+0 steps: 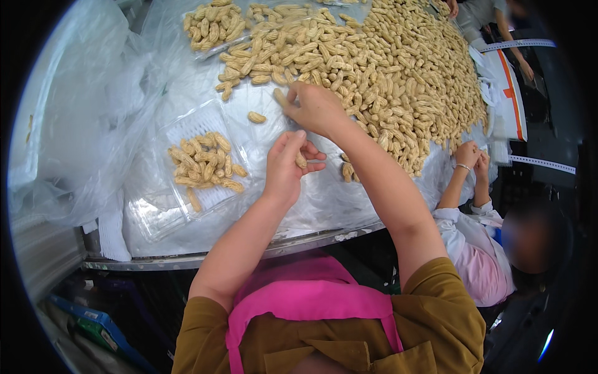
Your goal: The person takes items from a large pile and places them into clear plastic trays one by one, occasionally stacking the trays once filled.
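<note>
My left hand [290,163] is closed around an unshelled peanut [300,160], partly hidden by the fingers. Just above it, my right hand [314,106] pinches another peanut [281,98] between thumb and fingers, at the edge of a large peanut heap [392,79]. A single peanut [256,117] lies on the plastic sheet to the left of my right hand. Left of my hands, a clear plastic tray [223,110] with a white foam net liner [187,126] holds a small pile of peanuts [203,161]. A few peanuts [348,170] lie beneath my right forearm.
Another filled clear tray [219,50] stands at the upper left of the heap. Crumpled clear plastic [112,93] covers the left side. The metal table edge [187,262] runs before me. At right, a co-worker's hands [472,154] are close together; another person's arm [514,42] is beyond.
</note>
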The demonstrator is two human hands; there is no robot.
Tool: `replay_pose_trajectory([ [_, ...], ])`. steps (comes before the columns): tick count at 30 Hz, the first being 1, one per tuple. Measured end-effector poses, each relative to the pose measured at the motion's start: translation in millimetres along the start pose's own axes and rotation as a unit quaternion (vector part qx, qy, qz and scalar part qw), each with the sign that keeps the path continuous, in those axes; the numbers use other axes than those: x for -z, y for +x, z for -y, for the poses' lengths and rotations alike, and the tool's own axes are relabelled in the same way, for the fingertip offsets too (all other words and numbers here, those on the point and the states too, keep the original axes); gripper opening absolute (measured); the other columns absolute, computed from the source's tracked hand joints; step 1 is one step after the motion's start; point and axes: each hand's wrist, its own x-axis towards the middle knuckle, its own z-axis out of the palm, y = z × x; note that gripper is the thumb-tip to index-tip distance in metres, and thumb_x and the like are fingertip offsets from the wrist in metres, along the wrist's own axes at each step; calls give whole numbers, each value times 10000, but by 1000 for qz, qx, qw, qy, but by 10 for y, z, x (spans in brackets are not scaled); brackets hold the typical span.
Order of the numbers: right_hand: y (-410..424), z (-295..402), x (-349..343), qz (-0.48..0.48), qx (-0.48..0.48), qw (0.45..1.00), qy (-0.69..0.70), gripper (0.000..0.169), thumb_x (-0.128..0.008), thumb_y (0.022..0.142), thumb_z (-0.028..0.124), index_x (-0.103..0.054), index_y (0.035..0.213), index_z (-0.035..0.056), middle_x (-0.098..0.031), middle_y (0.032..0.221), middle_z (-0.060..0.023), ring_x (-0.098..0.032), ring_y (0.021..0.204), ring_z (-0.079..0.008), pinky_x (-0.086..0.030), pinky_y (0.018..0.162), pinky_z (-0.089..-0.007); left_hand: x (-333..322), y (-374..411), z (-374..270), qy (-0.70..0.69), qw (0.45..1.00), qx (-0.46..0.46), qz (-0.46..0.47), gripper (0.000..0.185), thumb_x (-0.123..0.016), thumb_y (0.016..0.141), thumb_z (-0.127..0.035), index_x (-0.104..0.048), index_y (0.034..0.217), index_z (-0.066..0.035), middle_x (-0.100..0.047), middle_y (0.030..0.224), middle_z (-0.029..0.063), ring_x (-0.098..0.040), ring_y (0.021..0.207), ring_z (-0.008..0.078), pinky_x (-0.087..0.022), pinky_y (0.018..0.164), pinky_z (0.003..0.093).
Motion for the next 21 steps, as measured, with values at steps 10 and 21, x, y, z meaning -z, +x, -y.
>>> replay_pose_trajectory([
  [10, -281, -317, 339, 173, -62, 908, 377, 240, -529, 923, 260, -619, 932, 37, -554, 616, 8, -482, 533, -50, -368, 477, -194, -3, 26, 1, -87, 996, -10, -31, 369, -411, 953, -338, -506, 1155, -44, -594, 910, 88, -616, 778, 202, -514, 647, 329],
  [21, -19, 166, 222, 110, 96, 982, 121, 222, -685, 767, 239, -643, 868, 46, -612, 714, -44, -578, 655, -119, -460, 577, -272, 19, -4, 65, -9, 998, 54, -15, 257, -500, 927, -320, -549, 907, -68, -574, 768, 48, -592, 681, 163, -471, 545, 289],
])
